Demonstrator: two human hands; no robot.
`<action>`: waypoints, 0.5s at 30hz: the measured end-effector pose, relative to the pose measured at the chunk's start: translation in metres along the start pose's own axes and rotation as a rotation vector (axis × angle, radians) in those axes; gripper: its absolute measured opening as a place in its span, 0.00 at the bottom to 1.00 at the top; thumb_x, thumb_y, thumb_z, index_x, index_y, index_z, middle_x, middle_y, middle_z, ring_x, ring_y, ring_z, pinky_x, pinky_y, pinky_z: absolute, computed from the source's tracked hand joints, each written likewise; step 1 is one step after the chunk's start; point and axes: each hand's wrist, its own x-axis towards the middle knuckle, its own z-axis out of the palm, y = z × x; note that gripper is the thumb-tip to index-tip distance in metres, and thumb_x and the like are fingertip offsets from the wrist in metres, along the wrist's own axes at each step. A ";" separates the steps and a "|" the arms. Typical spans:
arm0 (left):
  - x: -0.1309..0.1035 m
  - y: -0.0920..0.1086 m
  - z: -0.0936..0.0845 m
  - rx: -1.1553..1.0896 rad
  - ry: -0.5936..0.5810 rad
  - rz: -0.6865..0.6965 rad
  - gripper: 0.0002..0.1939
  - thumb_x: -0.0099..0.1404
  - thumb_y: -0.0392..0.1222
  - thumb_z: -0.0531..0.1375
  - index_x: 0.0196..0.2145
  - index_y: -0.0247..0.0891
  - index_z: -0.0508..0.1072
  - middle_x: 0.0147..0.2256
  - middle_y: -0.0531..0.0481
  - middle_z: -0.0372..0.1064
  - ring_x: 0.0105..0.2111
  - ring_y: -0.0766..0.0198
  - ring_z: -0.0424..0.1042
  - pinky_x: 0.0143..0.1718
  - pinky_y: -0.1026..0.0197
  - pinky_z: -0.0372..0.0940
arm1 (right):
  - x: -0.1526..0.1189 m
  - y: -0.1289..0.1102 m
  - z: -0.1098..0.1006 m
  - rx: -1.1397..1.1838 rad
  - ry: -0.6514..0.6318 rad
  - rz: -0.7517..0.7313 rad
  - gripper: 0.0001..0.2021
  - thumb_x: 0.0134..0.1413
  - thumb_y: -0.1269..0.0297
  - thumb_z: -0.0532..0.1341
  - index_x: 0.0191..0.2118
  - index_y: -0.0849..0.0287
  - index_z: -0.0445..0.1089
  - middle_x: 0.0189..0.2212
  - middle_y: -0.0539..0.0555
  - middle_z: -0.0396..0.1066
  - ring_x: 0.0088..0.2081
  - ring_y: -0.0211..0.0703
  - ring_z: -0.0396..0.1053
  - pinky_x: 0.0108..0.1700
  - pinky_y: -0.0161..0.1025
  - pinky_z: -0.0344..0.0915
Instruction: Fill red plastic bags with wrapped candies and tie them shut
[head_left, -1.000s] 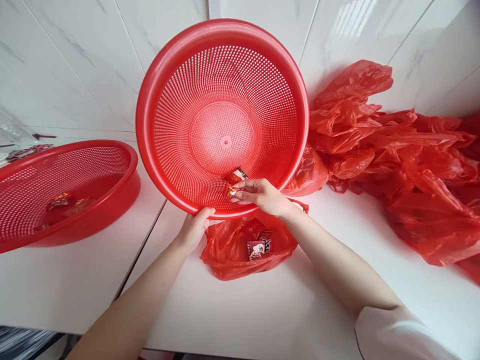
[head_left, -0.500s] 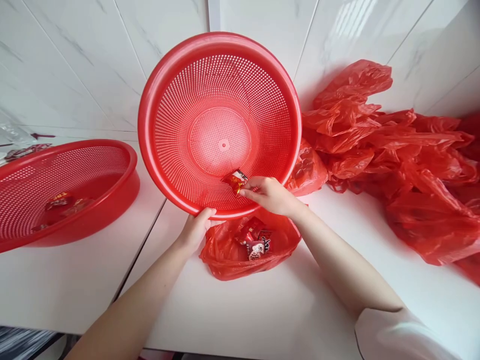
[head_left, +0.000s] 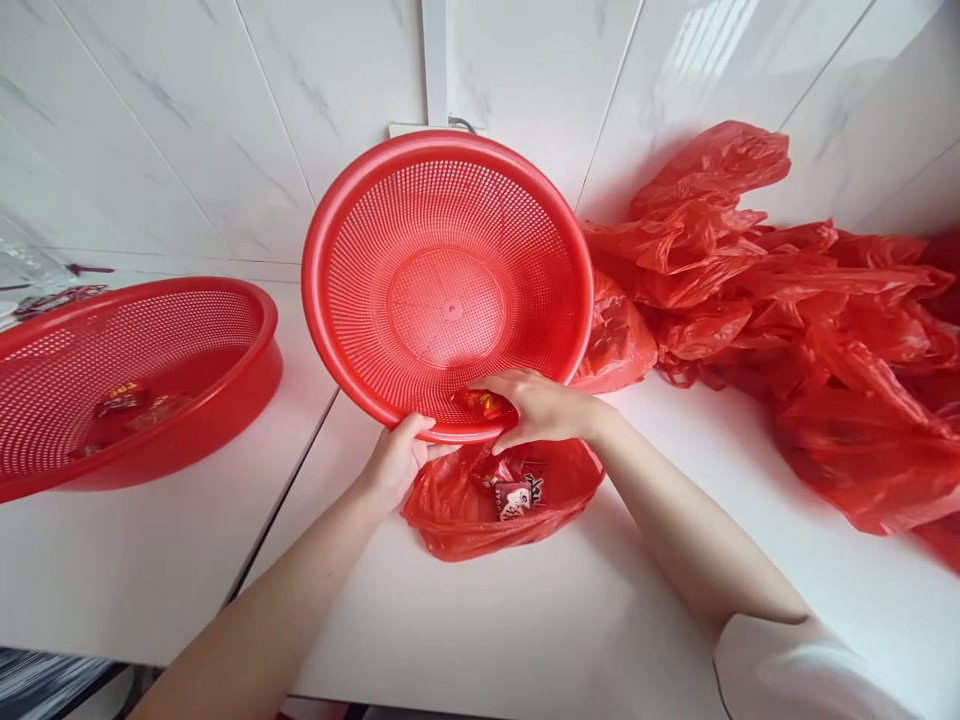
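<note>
A large red plastic colander (head_left: 450,270) is tilted with its mouth facing me. My left hand (head_left: 396,460) grips its near rim, thumb inside and fingers underneath. At the lower right of the rim is my right hand (head_left: 544,408), its fingers reaching inside and its thumb spread apart below the rim. A small shiny red packet (head_left: 484,403) lies in the colander beneath those fingers, partly hidden, and does not look pinched. Under the rim, an open red plastic bag (head_left: 457,525) on the white table holds several small snack packets (head_left: 514,498).
A second red colander (head_left: 247,375) with a few packets in it stands at the left. Crumpled red plastic bags (head_left: 787,310) are heaped along the right against the tiled wall (head_left: 525,60). A seam crosses the white table (head_left: 420,630).
The colander has come lower and tipped back slightly. My right hand has let its pinch on a packet go and spread its fingers at the rim. My left hand keeps its hold.
</note>
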 end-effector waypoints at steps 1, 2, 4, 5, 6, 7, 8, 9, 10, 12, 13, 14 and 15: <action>0.001 0.000 -0.001 0.002 0.001 0.008 0.10 0.60 0.36 0.55 0.36 0.32 0.74 0.46 0.41 0.73 0.51 0.49 0.70 0.55 0.44 0.63 | 0.000 0.000 -0.001 0.067 0.021 -0.011 0.36 0.42 0.51 0.70 0.58 0.57 0.62 0.51 0.59 0.69 0.52 0.51 0.67 0.55 0.48 0.62; 0.002 0.000 -0.002 0.004 0.006 0.015 0.09 0.60 0.36 0.55 0.34 0.32 0.74 0.45 0.41 0.74 0.51 0.48 0.70 0.54 0.43 0.63 | 0.000 -0.001 -0.003 0.142 0.049 -0.014 0.32 0.43 0.55 0.70 0.55 0.57 0.65 0.49 0.57 0.70 0.50 0.48 0.68 0.53 0.45 0.64; 0.003 0.000 -0.004 0.012 0.016 0.030 0.07 0.59 0.36 0.55 0.31 0.32 0.73 0.44 0.41 0.74 0.50 0.48 0.70 0.54 0.43 0.64 | 0.001 -0.002 -0.005 0.285 0.112 0.003 0.24 0.45 0.59 0.69 0.49 0.59 0.68 0.45 0.55 0.73 0.45 0.44 0.71 0.48 0.41 0.66; 0.003 0.000 -0.005 0.017 0.018 0.040 0.07 0.59 0.36 0.55 0.31 0.33 0.73 0.44 0.41 0.74 0.51 0.48 0.70 0.54 0.43 0.64 | 0.001 -0.003 -0.005 0.353 0.144 0.029 0.21 0.46 0.59 0.68 0.46 0.59 0.69 0.42 0.54 0.73 0.42 0.43 0.71 0.46 0.40 0.67; 0.003 0.001 -0.005 0.022 0.014 0.051 0.07 0.60 0.36 0.55 0.32 0.33 0.73 0.45 0.42 0.74 0.51 0.48 0.69 0.54 0.43 0.64 | 0.002 -0.004 -0.006 0.423 0.173 0.060 0.19 0.47 0.58 0.67 0.44 0.60 0.70 0.40 0.53 0.74 0.40 0.43 0.72 0.44 0.40 0.68; 0.003 0.001 -0.005 0.028 0.007 0.061 0.08 0.60 0.36 0.55 0.34 0.34 0.73 0.46 0.43 0.73 0.52 0.49 0.69 0.54 0.43 0.63 | 0.003 -0.006 -0.007 0.497 0.201 0.090 0.18 0.47 0.57 0.67 0.43 0.61 0.71 0.38 0.53 0.75 0.39 0.43 0.72 0.43 0.40 0.69; 0.002 0.002 -0.004 0.032 0.001 0.071 0.09 0.60 0.36 0.55 0.36 0.34 0.73 0.48 0.43 0.73 0.53 0.49 0.68 0.54 0.43 0.63 | 0.003 -0.007 -0.007 0.574 0.223 0.112 0.17 0.48 0.56 0.67 0.42 0.61 0.72 0.37 0.53 0.76 0.38 0.44 0.73 0.42 0.40 0.69; 0.002 0.002 -0.004 0.034 -0.003 0.078 0.10 0.60 0.36 0.55 0.38 0.35 0.73 0.48 0.44 0.72 0.53 0.49 0.68 0.54 0.42 0.63 | 0.004 -0.007 -0.007 0.651 0.242 0.121 0.18 0.47 0.55 0.67 0.41 0.62 0.73 0.37 0.53 0.76 0.39 0.45 0.73 0.43 0.41 0.69; 0.001 0.002 -0.003 0.035 -0.006 0.080 0.10 0.60 0.36 0.56 0.39 0.35 0.73 0.49 0.44 0.72 0.54 0.49 0.67 0.55 0.42 0.63 | 0.005 -0.008 -0.008 0.718 0.258 0.123 0.18 0.47 0.55 0.67 0.40 0.62 0.74 0.37 0.53 0.76 0.41 0.46 0.73 0.45 0.42 0.69; 0.000 0.003 -0.001 0.034 -0.014 0.074 0.10 0.60 0.36 0.56 0.38 0.34 0.74 0.49 0.43 0.72 0.54 0.49 0.67 0.55 0.42 0.62 | 0.006 -0.008 -0.008 0.810 0.275 0.127 0.18 0.46 0.55 0.68 0.40 0.62 0.75 0.39 0.54 0.77 0.43 0.46 0.73 0.48 0.43 0.69; -0.001 0.003 -0.001 0.036 -0.015 0.067 0.10 0.60 0.37 0.56 0.38 0.34 0.74 0.49 0.43 0.72 0.53 0.48 0.68 0.55 0.42 0.62 | 0.006 -0.008 -0.008 0.837 0.281 0.139 0.17 0.45 0.55 0.68 0.40 0.62 0.75 0.39 0.54 0.77 0.43 0.46 0.73 0.49 0.43 0.68; -0.001 0.003 0.000 0.039 -0.016 0.054 0.10 0.60 0.37 0.56 0.38 0.34 0.74 0.48 0.42 0.72 0.53 0.48 0.68 0.55 0.42 0.62 | 0.007 -0.007 -0.008 0.851 0.291 0.156 0.17 0.45 0.55 0.68 0.40 0.62 0.76 0.39 0.54 0.77 0.43 0.46 0.74 0.49 0.43 0.69; -0.002 0.003 0.001 0.041 -0.017 0.036 0.10 0.60 0.37 0.56 0.38 0.34 0.74 0.48 0.42 0.73 0.52 0.48 0.69 0.55 0.42 0.63 | 0.007 -0.006 -0.007 0.856 0.305 0.178 0.17 0.45 0.55 0.69 0.39 0.62 0.76 0.38 0.54 0.77 0.42 0.46 0.74 0.48 0.43 0.69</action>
